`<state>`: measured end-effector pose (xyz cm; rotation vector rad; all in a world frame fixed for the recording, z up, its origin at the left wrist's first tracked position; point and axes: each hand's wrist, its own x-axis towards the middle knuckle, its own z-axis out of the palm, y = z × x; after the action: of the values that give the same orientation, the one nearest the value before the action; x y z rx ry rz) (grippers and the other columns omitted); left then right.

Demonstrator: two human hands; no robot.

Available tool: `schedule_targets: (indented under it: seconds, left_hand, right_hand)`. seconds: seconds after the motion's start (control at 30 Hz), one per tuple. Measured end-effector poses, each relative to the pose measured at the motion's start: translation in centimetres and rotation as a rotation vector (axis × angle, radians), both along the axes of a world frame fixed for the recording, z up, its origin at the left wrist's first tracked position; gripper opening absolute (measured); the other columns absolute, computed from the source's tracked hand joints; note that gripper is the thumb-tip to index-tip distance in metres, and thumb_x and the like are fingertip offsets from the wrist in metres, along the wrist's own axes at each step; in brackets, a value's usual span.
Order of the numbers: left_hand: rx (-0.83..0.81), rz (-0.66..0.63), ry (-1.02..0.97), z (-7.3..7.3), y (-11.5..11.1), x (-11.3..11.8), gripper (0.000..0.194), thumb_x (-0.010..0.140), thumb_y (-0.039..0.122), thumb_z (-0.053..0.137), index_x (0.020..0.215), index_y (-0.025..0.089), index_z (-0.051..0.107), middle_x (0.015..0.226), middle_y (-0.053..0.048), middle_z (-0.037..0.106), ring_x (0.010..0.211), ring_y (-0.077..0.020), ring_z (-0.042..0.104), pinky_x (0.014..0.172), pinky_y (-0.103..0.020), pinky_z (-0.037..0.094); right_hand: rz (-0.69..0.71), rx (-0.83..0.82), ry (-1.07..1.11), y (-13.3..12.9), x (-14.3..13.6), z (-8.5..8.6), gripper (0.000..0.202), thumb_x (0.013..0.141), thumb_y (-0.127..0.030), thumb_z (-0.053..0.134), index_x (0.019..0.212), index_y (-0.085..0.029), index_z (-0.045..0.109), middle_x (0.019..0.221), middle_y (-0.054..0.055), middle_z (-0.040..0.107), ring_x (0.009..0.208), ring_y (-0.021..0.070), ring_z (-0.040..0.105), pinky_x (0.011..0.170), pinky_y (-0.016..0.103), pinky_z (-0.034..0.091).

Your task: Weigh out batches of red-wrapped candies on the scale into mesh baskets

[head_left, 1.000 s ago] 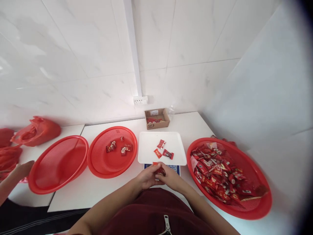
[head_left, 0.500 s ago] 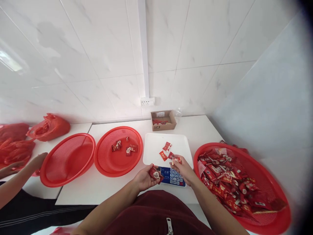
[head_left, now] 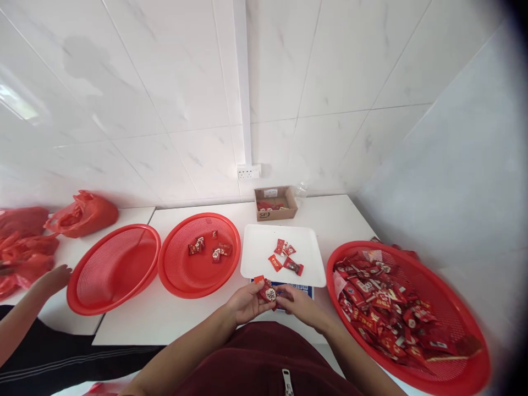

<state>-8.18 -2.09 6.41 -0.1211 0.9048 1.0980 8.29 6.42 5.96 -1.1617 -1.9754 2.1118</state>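
My left hand (head_left: 245, 302) is closed around red wrapped candies (head_left: 268, 292), in front of the scale. My right hand (head_left: 297, 302) meets it from the right, its fingertips pinched on the edge of the same candies. Just beyond, the white tray (head_left: 258, 258) of the scale bears several red wrapped candies (head_left: 293, 266). My hands partly cover the scale's blue keypad (head_left: 304, 287). On the right, a big red basket (head_left: 470, 324) holds a heap of similar candies (head_left: 383, 308).
Left of the scale stands a red basket (head_left: 198, 283) with several candies; another red basket (head_left: 124, 269) is beside it. A cardboard box (head_left: 276, 214) sits near the wall. At far left are red plastic bags (head_left: 88, 214) and another person's hand (head_left: 58, 279).
My right hand has left a candy on the tray and moved back to the candies in my left hand. The other person's hand at the left has shifted away from the basket.
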Motion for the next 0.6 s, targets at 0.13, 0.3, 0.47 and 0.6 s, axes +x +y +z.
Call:
schedule_targets:
  seconds: [0.13, 0.3, 0.47, 0.6]
  left_hand:
    - [0.043, -0.037, 0.121, 0.5, 0.1, 0.4, 0.017, 0.083, 0.026, 0.061, 0.095, 0.014, 0.058, 0.087, -0.007, 0.067, 0.074, -0.0149, 0.066, 0.074, -0.028, 0.051]
    - [0.032, -0.058, 0.147, 0.5, 0.0, 0.5, 0.016, 0.084, 0.028, 0.060, 0.093, 0.015, 0.058, 0.085, -0.006, 0.067, 0.072, -0.0149, 0.065, 0.076, -0.032, 0.050]
    - [-0.014, -0.053, 0.110, 0.0, 0.0, 0.0, 0.022, 0.085, 0.034, 0.057, 0.096, 0.015, 0.057, 0.088, -0.007, 0.067, 0.076, -0.0173, 0.065, 0.080, -0.035, 0.048]
    - [-0.096, 0.033, 0.087, -0.7, -0.1, -0.8, 0.022, 0.085, 0.030, 0.056, 0.103, 0.017, 0.054, 0.093, -0.007, 0.066, 0.078, -0.0173, 0.065, 0.080, -0.035, 0.048]
  right_hand:
    - [-0.008, -0.068, 0.047, -1.2, -0.1, -0.3, 0.033, 0.074, -0.049, 0.054, 0.083, -0.017, 0.057, 0.075, 0.004, 0.067, 0.068, 0.0165, 0.060, 0.062, 0.030, 0.044]
    - [-0.083, -0.129, 0.063, -1.4, -0.1, -1.0, 0.038, 0.068, -0.041, 0.059, 0.097, -0.017, 0.056, 0.065, -0.001, 0.063, 0.063, 0.0148, 0.058, 0.058, 0.027, 0.039]
    - [-0.115, -0.126, 0.069, -1.2, 0.0, -1.4, 0.034, 0.066, -0.040, 0.061, 0.092, -0.017, 0.060, 0.067, 0.000, 0.064, 0.061, 0.0147, 0.056, 0.057, 0.027, 0.037]
    - [-0.242, -0.147, 0.073, -0.2, 0.5, -2.1, 0.035, 0.068, -0.043, 0.064, 0.092, -0.018, 0.061, 0.074, 0.002, 0.067, 0.064, 0.0143, 0.056, 0.059, 0.027, 0.039]
